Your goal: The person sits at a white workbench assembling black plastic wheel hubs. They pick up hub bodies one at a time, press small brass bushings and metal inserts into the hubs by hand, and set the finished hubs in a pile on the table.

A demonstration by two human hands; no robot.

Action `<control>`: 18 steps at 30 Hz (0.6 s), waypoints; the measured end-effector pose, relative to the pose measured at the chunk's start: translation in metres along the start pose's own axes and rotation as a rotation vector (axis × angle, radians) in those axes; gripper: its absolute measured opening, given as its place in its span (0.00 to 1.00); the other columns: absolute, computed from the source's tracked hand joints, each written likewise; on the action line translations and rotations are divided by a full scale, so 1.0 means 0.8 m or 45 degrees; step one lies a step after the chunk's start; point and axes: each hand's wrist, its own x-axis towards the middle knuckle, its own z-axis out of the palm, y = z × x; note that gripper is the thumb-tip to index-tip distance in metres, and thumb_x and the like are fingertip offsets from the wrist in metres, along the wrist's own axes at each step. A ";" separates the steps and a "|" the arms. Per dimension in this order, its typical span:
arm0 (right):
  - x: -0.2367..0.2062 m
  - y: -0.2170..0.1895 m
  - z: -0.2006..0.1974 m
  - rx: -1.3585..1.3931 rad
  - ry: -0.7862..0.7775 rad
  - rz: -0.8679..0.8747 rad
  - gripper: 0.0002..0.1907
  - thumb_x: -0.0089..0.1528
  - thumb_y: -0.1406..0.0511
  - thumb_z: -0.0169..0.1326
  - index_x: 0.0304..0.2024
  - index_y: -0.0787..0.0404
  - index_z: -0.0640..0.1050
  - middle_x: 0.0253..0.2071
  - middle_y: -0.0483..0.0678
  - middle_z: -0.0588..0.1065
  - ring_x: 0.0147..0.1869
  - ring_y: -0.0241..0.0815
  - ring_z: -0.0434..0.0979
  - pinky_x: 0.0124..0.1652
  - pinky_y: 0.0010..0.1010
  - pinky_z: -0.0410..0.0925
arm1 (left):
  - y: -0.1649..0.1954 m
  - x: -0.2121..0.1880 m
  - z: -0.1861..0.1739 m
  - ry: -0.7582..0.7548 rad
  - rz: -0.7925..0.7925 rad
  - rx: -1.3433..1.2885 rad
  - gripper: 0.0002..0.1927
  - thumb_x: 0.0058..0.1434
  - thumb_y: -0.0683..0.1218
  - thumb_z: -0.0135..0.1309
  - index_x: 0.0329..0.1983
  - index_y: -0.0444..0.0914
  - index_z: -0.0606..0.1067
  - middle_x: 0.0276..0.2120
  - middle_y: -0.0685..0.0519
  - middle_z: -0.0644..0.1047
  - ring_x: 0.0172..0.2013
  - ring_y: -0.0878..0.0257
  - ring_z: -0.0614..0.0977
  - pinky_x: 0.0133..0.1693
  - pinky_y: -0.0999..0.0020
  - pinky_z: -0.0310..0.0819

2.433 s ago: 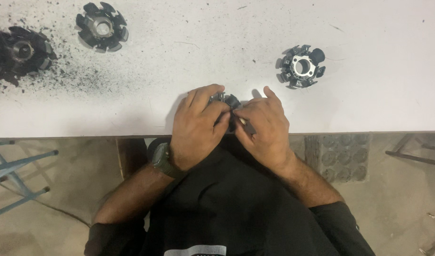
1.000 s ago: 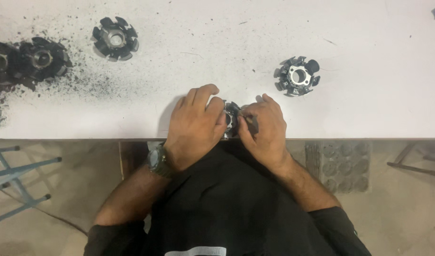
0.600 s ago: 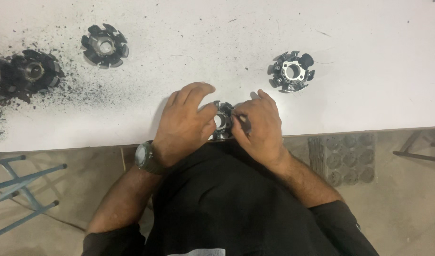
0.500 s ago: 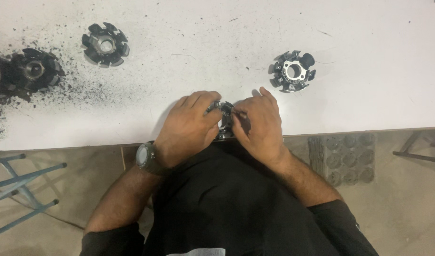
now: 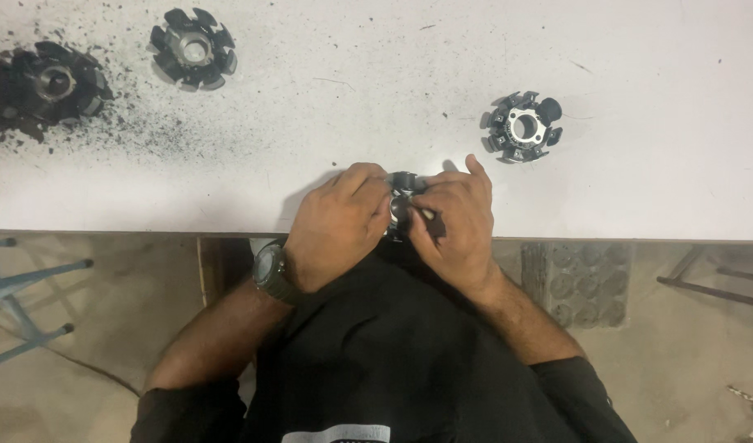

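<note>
Gripping a small metal part at the table edge

Holding it together, the left hand point(image 5: 337, 223) and right hand point(image 5: 457, 221) close their fingers around a small dark metal part point(image 5: 402, 197) — it sits between them, just over the near edge of the white table point(image 5: 639, 189). A wristwatch point(image 5: 270, 272) is on the left wrist. Farther back lie three toothed metal rings — one point(image 5: 523, 126) right, one point(image 5: 193, 47) left, one point(image 5: 57, 80) in black dust.
</note>
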 end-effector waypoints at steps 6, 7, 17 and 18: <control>0.000 -0.002 0.001 -0.024 0.004 -0.056 0.15 0.55 0.73 0.65 0.42 0.60 0.75 0.40 0.49 0.75 0.55 0.51 0.77 0.72 0.58 0.57 | -0.002 -0.007 0.004 0.006 -0.009 0.000 0.09 0.59 0.40 0.58 0.42 0.34 0.74 0.49 0.49 0.76 0.44 0.51 0.82 0.42 0.59 0.79; -0.001 -0.002 0.001 -0.022 0.007 -0.061 0.15 0.55 0.74 0.65 0.42 0.61 0.75 0.40 0.49 0.75 0.55 0.51 0.77 0.72 0.58 0.57 | -0.002 -0.008 0.005 0.015 -0.002 0.005 0.10 0.59 0.40 0.58 0.43 0.34 0.74 0.50 0.49 0.76 0.45 0.52 0.82 0.42 0.59 0.80; -0.001 -0.002 0.009 -0.168 -0.015 -0.079 0.16 0.56 0.75 0.66 0.42 0.60 0.75 0.43 0.49 0.75 0.56 0.50 0.75 0.70 0.55 0.58 | -0.001 -0.016 0.000 -0.110 -0.046 -0.001 0.12 0.58 0.42 0.58 0.45 0.37 0.76 0.53 0.50 0.76 0.43 0.55 0.83 0.40 0.61 0.80; 0.002 -0.001 0.006 -0.198 -0.021 -0.061 0.16 0.56 0.75 0.66 0.42 0.60 0.75 0.43 0.50 0.75 0.56 0.51 0.75 0.70 0.54 0.58 | -0.009 -0.015 -0.007 -0.208 -0.063 -0.005 0.10 0.60 0.42 0.57 0.44 0.38 0.76 0.54 0.52 0.76 0.41 0.58 0.84 0.41 0.62 0.80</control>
